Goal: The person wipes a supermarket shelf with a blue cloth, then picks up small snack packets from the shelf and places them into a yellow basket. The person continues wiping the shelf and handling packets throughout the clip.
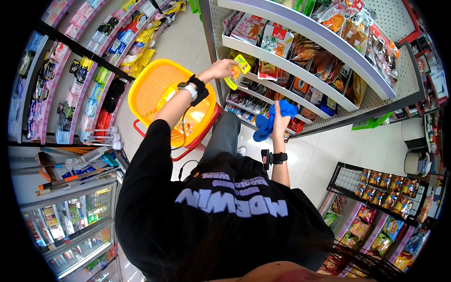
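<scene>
My left hand (222, 68) grips a small snack packet (241, 64) with a yellow-green header and a see-through middle. It is in front of the lower snack shelves, to the upper right of a yellow plastic basket (148, 88). That basket holds several packets (192, 118) and sits over a red basket (201, 141). A crumpled blue cloth (269, 121) is bunched in my right hand (280, 121), thumb on top, in front of the lowest shelves.
A snack rack (310, 60) with curved tiers of bagged food stands ahead and right. Left are shelves of packaged household goods (95, 91), then mops and brushes (77, 172) and a glass-door fridge (70, 215). Hanging snacks (387, 187) fill a wire rack at lower right.
</scene>
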Action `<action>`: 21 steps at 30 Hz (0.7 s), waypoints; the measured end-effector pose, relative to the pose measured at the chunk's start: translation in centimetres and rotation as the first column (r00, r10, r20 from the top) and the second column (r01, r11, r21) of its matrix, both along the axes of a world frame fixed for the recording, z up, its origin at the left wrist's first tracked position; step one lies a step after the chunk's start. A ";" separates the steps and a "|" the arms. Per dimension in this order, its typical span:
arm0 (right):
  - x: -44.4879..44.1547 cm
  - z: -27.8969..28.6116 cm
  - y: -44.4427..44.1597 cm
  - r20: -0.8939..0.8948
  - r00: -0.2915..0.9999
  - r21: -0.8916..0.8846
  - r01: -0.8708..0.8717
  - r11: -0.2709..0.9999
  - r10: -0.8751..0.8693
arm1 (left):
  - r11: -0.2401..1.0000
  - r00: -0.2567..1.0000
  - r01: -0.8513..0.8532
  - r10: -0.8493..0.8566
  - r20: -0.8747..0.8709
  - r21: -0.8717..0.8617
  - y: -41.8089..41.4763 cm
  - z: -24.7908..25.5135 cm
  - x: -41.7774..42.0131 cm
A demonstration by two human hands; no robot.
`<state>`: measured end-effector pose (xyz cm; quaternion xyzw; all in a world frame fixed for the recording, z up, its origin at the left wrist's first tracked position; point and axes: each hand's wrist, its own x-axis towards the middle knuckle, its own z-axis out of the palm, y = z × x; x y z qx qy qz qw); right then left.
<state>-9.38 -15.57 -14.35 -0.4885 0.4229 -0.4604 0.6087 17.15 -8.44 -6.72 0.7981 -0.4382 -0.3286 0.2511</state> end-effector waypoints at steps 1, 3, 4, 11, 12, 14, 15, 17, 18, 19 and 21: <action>0.0 -1.7 0.0 0.002 1.000 -0.051 -0.011 0.999 0.011 | 0.999 0.998 -0.047 0.047 0.031 -0.012 -1.1 -1.9 1.2; -0.3 0.0 1.3 -0.067 0.994 0.063 -0.081 0.995 0.086 | 0.990 0.994 -0.104 0.101 -0.030 -0.101 -2.6 -5.3 3.6; -0.3 0.0 1.3 -0.060 0.996 0.096 -0.060 0.994 0.066 | 0.982 0.992 -0.123 0.118 -0.042 -0.146 -3.7 -6.2 4.0; -0.4 0.2 1.7 -0.148 0.977 0.153 -0.134 0.979 0.157 | 0.995 0.995 -0.097 0.096 0.004 0.036 -8.6 -12.1 7.6; -0.3 0.2 1.7 -0.150 0.975 0.153 -0.143 0.978 0.166 | 0.993 0.998 -0.054 0.057 -0.023 0.102 -8.9 -12.3 7.6; 0.1 0.0 1.6 -0.152 0.968 0.154 -0.174 0.973 0.197 | 0.967 0.996 0.094 -0.094 -0.011 0.236 -8.9 -12.5 8.0; 0.5 0.1 1.8 -0.139 0.960 0.154 -0.221 0.963 0.243 | 0.983 0.992 0.006 0.017 -0.122 0.185 -8.0 -13.3 8.4; 0.5 -0.5 1.4 -0.125 0.952 0.156 -0.260 0.953 0.281 | 0.989 0.987 0.123 -0.131 0.094 0.084 -7.9 -11.8 6.4; 0.7 0.6 1.6 -0.143 0.921 0.223 -0.326 0.919 0.361 | 0.991 0.992 0.127 -0.127 0.006 0.038 -6.9 -11.0 6.4; 1.2 1.4 2.0 -0.120 0.926 0.209 -0.328 0.921 0.357 | 0.991 0.988 0.130 -0.130 -0.083 -0.008 -6.0 -10.1 6.2; 2.6 2.8 3.1 -0.075 0.932 0.177 -0.339 0.924 0.356 | 0.989 0.987 0.139 -0.142 -0.079 -0.048 -3.7 -7.8 6.3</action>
